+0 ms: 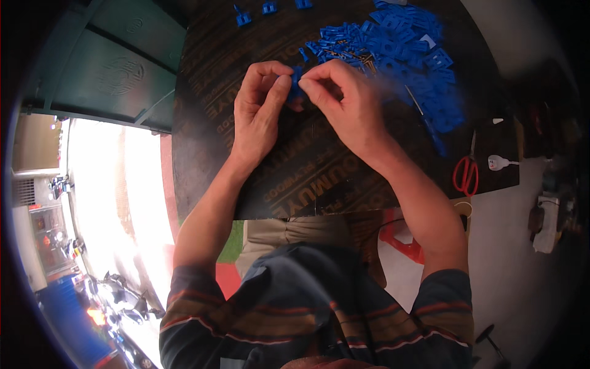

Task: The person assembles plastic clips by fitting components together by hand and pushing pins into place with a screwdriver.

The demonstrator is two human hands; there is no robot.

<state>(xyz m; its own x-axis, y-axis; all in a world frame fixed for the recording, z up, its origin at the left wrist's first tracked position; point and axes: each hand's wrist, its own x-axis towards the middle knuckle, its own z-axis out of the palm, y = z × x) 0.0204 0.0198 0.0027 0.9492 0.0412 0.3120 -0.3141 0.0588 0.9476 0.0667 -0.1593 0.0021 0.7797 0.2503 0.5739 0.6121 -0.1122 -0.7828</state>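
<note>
Between my two hands, above the dark printed plywood table (246, 200), is a small blue plastic part (295, 83). My left hand (261, 101) grips it from the left, thumb and fingers closed. From the other side my right hand (344, 98) comes in with thumb and forefinger pinched at the part's edge; whether a tiny piece sits in that pinch is too small to make out. Just beyond the right hand lies a big heap of blue plastic pieces (405, 46), with small brass-coloured bits (369, 63) in front of it.
Three blue pieces (269, 7) stand apart at the far edge. Right of my arm lie a blue-handled screwdriver (433, 132), red-handled scissors (467, 175) and a small white bottle (499, 162). A green metal door (117, 67) borders the table's left. Below the table is a red stool (402, 243).
</note>
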